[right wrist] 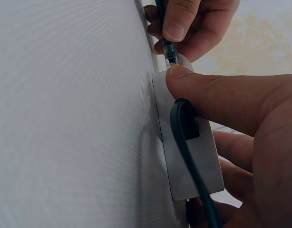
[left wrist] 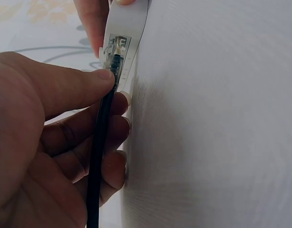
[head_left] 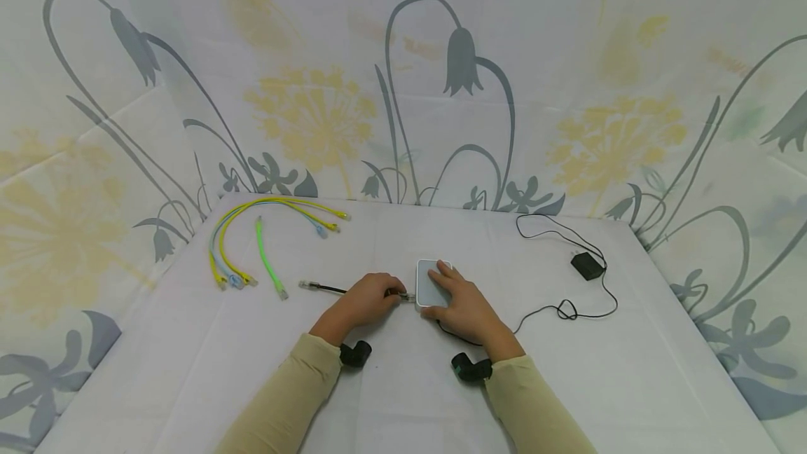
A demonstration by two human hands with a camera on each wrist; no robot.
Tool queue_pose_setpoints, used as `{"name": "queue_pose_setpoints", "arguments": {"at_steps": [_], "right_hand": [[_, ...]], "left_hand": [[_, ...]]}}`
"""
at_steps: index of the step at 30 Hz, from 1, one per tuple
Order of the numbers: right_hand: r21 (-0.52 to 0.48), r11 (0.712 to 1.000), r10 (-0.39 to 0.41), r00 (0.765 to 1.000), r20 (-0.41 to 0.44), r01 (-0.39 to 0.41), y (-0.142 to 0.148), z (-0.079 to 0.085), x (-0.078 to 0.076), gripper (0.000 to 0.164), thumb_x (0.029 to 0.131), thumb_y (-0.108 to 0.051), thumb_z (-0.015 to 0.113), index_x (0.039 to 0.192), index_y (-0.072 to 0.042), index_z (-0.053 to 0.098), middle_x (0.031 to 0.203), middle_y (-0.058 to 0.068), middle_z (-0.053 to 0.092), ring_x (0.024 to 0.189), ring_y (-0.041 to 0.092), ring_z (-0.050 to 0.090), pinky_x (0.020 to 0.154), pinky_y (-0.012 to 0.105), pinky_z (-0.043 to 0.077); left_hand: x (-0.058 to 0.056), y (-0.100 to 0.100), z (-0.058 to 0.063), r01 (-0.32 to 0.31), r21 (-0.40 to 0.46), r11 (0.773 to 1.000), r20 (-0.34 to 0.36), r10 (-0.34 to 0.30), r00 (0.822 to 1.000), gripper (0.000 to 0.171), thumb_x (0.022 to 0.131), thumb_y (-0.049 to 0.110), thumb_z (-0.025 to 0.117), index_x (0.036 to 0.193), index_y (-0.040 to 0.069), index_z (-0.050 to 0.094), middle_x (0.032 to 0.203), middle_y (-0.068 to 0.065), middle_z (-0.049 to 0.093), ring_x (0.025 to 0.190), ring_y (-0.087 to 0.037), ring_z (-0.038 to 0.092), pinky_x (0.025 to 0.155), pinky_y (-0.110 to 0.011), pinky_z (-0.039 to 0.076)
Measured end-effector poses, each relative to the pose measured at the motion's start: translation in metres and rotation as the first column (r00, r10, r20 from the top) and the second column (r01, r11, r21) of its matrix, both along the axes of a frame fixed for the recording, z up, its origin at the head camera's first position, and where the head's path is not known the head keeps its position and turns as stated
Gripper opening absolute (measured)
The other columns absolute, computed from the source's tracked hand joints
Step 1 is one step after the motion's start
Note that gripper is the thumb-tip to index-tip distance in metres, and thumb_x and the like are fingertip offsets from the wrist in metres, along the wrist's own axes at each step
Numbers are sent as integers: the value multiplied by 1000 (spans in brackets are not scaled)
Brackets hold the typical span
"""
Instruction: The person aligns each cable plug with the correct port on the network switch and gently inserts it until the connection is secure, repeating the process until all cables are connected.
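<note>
My left hand (head_left: 366, 300) pinches a short black network cable (left wrist: 95, 161) just behind its clear plug (left wrist: 119, 46), thumb on one side and fingers curled on the other. The plug is at a port in the side of a small white box (head_left: 425, 291) with a grey top; how deep it sits I cannot tell. My right hand (head_left: 468, 305) grips that box, thumb on the near side and fingers over the top and far side. A dark power cord (right wrist: 189, 152) enters the box's near side below the right thumb. The cable's other plug (head_left: 307, 285) lies free on the table.
A bright green cable (head_left: 267, 263) lies to the left. Beyond it curve several yellow cables (head_left: 217, 233) and a light blue one (head_left: 321, 231). At the right are a black power adapter (head_left: 588, 266) and its looped cord (head_left: 595, 316). Flowered cloth (head_left: 353, 125) hangs around the white table.
</note>
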State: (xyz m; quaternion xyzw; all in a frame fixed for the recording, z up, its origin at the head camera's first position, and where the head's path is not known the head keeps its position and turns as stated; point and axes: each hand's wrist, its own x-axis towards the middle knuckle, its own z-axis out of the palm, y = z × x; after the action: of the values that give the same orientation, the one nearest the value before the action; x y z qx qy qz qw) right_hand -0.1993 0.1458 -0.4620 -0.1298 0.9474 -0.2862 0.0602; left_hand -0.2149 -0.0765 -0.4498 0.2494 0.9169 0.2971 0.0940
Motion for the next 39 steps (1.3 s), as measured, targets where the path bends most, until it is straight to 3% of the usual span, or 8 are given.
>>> {"name": "queue_pose_setpoints", "arguments": {"at_steps": [15, 39], "right_hand": [[-7, 1000, 2, 1000, 23, -2, -2, 1, 0, 79, 83, -45, 72, 150, -23, 38, 162, -4, 20, 150, 29, 17, 115, 55, 29], [1, 1000, 11, 1000, -11, -11, -4, 1, 1, 78, 83, -41, 73, 149, -17, 40, 161, 2, 22, 148, 34, 20, 114, 55, 31]], "left_hand": [[3, 1, 0, 1, 7, 1000, -11, -1, 1000, 20, 96, 12, 58, 112, 6, 69, 101, -5, 65, 93, -18, 60, 84, -37, 51], [0, 4, -5, 16, 11, 1000, -44, -16, 999, 19, 96, 9, 58, 111, 5, 69, 93, -4, 61, 83, -13, 55, 76, -33, 48]]}}
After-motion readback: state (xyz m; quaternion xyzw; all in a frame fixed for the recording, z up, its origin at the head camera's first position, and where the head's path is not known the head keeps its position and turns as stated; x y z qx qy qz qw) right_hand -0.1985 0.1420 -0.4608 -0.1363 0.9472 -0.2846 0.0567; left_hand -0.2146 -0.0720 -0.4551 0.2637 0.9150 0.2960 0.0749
